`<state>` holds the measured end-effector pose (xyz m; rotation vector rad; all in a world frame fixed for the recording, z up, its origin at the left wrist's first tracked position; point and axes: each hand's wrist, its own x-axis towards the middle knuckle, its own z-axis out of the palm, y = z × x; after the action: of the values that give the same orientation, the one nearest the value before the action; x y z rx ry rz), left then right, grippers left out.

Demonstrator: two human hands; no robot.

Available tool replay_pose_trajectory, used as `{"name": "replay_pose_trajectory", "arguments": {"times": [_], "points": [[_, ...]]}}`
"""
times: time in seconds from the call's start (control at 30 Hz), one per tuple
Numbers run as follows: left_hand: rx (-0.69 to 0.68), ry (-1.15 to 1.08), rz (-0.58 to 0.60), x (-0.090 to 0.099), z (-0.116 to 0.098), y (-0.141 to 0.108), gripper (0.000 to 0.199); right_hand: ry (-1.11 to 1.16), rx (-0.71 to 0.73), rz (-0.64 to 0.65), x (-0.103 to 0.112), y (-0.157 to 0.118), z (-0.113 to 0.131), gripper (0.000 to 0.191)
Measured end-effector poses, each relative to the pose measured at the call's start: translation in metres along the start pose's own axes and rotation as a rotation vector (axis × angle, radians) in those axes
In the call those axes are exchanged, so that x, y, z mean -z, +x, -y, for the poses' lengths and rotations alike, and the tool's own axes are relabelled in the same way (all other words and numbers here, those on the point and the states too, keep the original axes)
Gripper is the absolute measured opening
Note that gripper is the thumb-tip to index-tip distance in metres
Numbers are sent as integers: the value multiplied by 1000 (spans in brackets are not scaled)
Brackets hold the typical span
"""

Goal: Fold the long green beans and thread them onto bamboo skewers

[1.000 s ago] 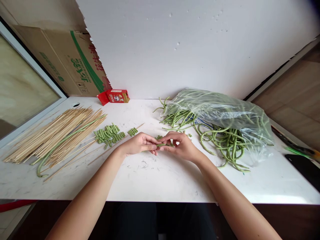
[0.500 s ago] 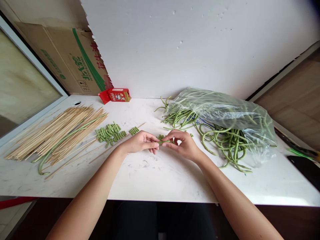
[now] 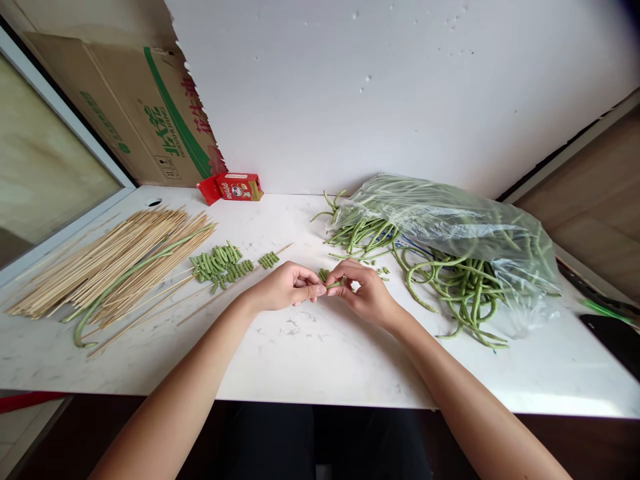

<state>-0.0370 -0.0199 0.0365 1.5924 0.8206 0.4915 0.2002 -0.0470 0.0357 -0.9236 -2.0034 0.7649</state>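
Fingertips nearly touching, both hands are together over the middle of the white table (image 3: pixel 300 360). My left hand (image 3: pixel 293 287) is closed in a pinch at one end of a short green bean piece (image 3: pixel 335 285). My right hand (image 3: pixel 363 287) pinches the same piece from the other side. Small cut bean pieces (image 3: pixel 324 274) lie just behind the fingers, and a few more sit right of them. Left of my hands is a pile of cut bean pieces (image 3: pixel 216 264), with a threaded row of pieces (image 3: pixel 269 260) on a skewer beside it.
Many wooden skewers (image 3: pixel 125 260) lie at the left, a long bean across them. A red box (image 3: pixel 243 187) stands near the back wall. At the right, long green beans (image 3: pixel 467 287) spill from a clear plastic bag (image 3: pixel 450 207). A cardboard box (image 3: pixel 125 113) leans at the back left.
My hands have shifted slightly right in view and the fingertips have come closer together. Less of the bean piece shows between them. The view has moved a little.
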Motion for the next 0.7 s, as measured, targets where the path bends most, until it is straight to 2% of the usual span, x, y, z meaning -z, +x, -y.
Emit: {"name": "replay_pose_trajectory", "arguments": {"times": [0.13,0.27,0.47,0.7], "points": [[-48,-11,22,-4,2,1,31,-24,32,41,0,1,2,13],[-52,-25,41,-4,3,2,32,-6,25,73,1,1,3,11],[11,-76,3,4,6,1,42,29,-20,-27,0,1,1,14],[-7,-57,9,0,6,2,41,-9,33,-3,0,1,0,18]]}}
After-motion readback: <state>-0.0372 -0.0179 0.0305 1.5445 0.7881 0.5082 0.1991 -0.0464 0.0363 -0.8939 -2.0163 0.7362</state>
